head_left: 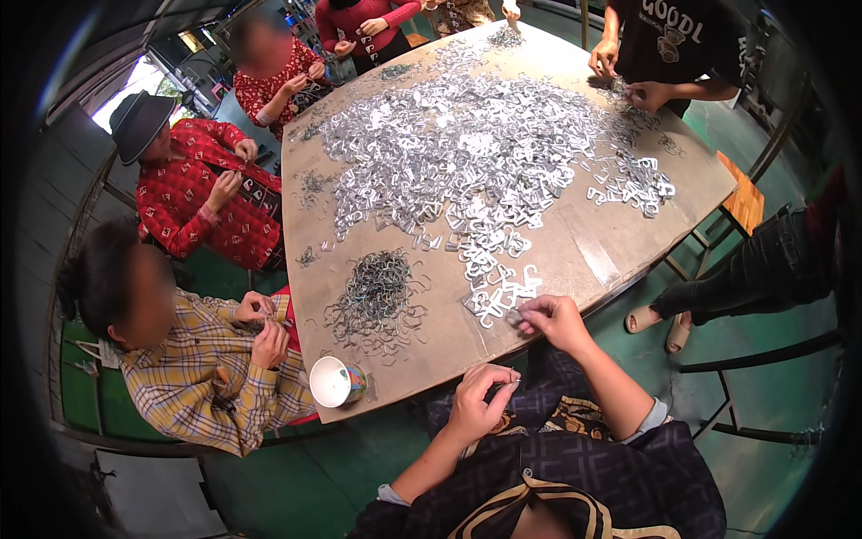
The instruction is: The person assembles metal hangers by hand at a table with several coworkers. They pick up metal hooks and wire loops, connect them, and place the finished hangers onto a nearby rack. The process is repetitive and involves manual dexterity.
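Note:
My left hand (484, 401) is just off the table's near edge, its thumb and forefinger pinched. A tiny dark thing shows at their tips, too small to name. Over the table edge, my right hand (554, 323) has its fingers closed on a small grey metal piece, partly hidden by the fingers. Next to it lie loose silver metal hooks (492, 301), the near tail of a large pile of silver metal pieces (467, 148). To the left is a heap of thin dark wire clips (381, 289).
A white paper cup (330, 383) stands at the left corner of the brown table (422, 359). Several people work around it, including one in a yellow plaid shirt (206, 368) close at left. A wooden stool (742, 190) and a standing person's legs (732, 269) are at right.

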`<action>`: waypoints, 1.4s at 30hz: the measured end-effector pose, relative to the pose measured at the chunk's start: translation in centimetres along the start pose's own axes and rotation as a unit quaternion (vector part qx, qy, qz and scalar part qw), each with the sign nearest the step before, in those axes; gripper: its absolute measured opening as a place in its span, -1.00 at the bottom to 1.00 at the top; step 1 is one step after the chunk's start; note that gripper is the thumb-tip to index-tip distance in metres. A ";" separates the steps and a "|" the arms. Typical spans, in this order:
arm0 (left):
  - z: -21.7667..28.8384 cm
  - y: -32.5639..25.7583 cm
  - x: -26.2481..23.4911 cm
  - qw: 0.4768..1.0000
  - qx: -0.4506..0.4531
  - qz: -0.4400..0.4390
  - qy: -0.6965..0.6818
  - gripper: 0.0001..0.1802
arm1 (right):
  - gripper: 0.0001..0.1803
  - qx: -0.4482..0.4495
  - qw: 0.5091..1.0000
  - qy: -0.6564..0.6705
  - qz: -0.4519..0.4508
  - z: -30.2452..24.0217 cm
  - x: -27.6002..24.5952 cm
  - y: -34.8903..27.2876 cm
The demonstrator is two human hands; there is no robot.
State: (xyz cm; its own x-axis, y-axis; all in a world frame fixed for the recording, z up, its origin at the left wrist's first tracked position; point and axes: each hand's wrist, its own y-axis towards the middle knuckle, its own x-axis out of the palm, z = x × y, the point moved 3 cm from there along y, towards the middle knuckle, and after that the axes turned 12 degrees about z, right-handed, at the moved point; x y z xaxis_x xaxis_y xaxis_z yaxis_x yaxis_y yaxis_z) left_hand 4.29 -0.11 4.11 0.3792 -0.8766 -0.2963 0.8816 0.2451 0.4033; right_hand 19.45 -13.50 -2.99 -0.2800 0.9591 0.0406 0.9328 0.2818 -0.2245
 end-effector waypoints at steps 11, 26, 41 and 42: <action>0.1 0.2 -0.2 1.000 -0.007 0.006 0.008 -0.88 | -0.85 -0.323 0.886 -0.302 0.138 -2.3 0.6 -1.4; 0.0 0.5 0.2 0.993 0.042 0.056 0.096 -0.85 | -0.86 -0.091 0.995 -0.023 0.024 -4.9 2.0 -7.4; -2.0 0.4 -2.5 0.997 0.026 0.031 0.067 -0.86 | -0.87 -0.275 0.954 -0.109 0.038 -6.1 2.9 -9.2; -2.6 0.5 -3.3 0.997 -0.003 0.044 0.060 -0.87 | -0.87 -0.268 0.957 -0.104 0.039 -6.1 2.9 -9.2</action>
State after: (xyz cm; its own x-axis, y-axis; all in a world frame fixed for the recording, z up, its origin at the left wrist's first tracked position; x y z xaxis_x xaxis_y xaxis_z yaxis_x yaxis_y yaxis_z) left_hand 4.20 3.99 3.04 0.4853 -0.7959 -0.3619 0.8451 0.3210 0.4275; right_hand 11.41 -13.22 5.10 -0.1908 0.9678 -0.1640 0.9197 0.2347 0.3149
